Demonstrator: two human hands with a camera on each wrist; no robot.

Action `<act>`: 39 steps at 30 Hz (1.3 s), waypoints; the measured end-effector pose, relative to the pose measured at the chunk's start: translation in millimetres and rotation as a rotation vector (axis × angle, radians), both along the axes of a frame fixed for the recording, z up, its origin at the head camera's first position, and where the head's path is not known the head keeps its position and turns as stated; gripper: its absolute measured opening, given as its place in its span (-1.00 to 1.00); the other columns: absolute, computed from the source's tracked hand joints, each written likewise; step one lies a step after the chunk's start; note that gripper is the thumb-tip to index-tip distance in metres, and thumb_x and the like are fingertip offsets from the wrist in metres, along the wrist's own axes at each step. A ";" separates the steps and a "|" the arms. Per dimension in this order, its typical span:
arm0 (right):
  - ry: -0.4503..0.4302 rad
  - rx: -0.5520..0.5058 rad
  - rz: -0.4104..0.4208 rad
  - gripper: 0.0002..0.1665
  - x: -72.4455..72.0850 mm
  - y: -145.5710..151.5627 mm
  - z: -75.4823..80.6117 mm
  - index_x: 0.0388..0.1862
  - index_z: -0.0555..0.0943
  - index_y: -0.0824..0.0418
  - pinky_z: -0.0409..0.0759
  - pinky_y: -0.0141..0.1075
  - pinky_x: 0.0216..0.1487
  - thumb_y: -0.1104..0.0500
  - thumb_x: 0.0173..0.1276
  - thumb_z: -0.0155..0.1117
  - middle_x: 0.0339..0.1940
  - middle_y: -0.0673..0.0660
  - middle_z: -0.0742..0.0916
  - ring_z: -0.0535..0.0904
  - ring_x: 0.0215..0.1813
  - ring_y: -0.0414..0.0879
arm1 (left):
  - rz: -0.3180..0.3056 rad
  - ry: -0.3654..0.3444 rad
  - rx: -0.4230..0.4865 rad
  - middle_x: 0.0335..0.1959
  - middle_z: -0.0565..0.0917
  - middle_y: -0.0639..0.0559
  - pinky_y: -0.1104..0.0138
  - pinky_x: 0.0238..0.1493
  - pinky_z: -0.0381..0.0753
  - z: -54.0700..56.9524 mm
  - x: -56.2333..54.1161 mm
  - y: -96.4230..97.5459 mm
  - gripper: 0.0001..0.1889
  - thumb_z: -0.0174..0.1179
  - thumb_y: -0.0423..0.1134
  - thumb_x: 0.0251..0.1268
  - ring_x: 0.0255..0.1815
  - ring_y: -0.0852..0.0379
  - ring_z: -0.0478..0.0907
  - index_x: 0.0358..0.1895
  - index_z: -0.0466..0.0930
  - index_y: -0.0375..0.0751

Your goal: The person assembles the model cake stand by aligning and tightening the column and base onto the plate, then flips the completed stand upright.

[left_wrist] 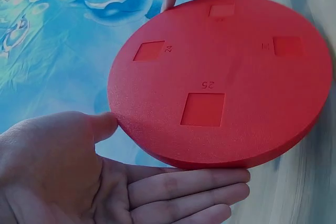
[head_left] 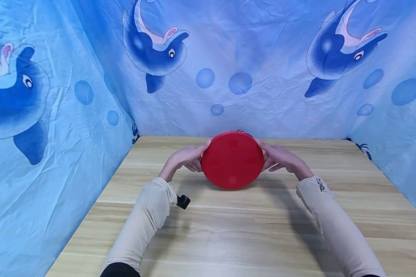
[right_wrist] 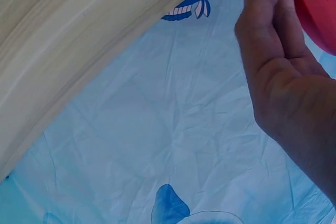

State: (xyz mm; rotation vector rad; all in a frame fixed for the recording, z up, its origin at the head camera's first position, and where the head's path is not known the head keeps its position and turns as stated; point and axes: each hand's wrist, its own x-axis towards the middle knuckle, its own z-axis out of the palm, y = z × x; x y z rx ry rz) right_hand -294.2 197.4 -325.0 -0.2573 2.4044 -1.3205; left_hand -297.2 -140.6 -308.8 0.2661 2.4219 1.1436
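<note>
A round red disc [head_left: 232,161] stands tilted up between both hands, its lower edge close over the table. Its face has square recesses with small numbers beside them, 24 and 25 among them in the left wrist view. My left hand [head_left: 188,157] holds the left side of the rim, thumb higher up and fingers below. In the left wrist view those fingers [left_wrist: 189,188] lie nearly straight along the rim. From the right, my right hand [head_left: 280,157] holds the opposite rim, thumb near the top. Only part of the disc [right_wrist: 317,9] shows in the right wrist view.
A wood-grain table [head_left: 228,238] lies under the arms. Blue sheets printed with dolphins [head_left: 156,46] and bubbles rise along its back and sides. A small black device [head_left: 183,201] sits at the left wrist. Dark ties show at the back corners.
</note>
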 end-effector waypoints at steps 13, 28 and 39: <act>-0.023 0.020 0.032 -0.04 -3.3 1.7 9.2 -0.02 0.71 0.46 0.74 -0.16 -0.21 -0.41 0.61 -0.18 -0.39 0.29 0.81 0.80 -0.27 0.11 | -0.027 -0.102 0.019 -0.37 0.76 -0.34 0.18 -0.28 0.77 5.2 -8.1 -3.6 -0.07 -0.39 0.35 0.63 -0.41 -0.07 0.77 -0.11 0.66 -0.55; -0.005 0.030 0.003 -0.15 -11.0 5.4 5.5 -0.25 0.72 0.40 0.72 -0.23 -0.35 -0.32 0.66 -0.14 -0.53 0.24 0.77 0.76 -0.44 0.00 | 0.018 0.033 -0.017 -0.52 0.75 -0.27 0.23 -0.42 0.75 2.5 -13.8 5.1 -0.21 -0.25 0.23 0.69 -0.44 -0.14 0.78 -0.32 0.69 -0.46; -0.045 0.016 -0.002 -0.35 -15.1 5.8 -7.5 -0.30 0.68 0.32 0.71 -0.30 -0.37 -0.11 0.72 -0.14 -0.56 0.18 0.75 0.73 -0.49 -0.10 | 0.057 0.093 -0.009 -0.60 0.72 -0.22 0.31 -0.57 0.69 -12.6 -15.0 6.9 -0.36 -0.20 0.06 0.73 -0.63 0.03 0.72 -0.35 0.65 -0.41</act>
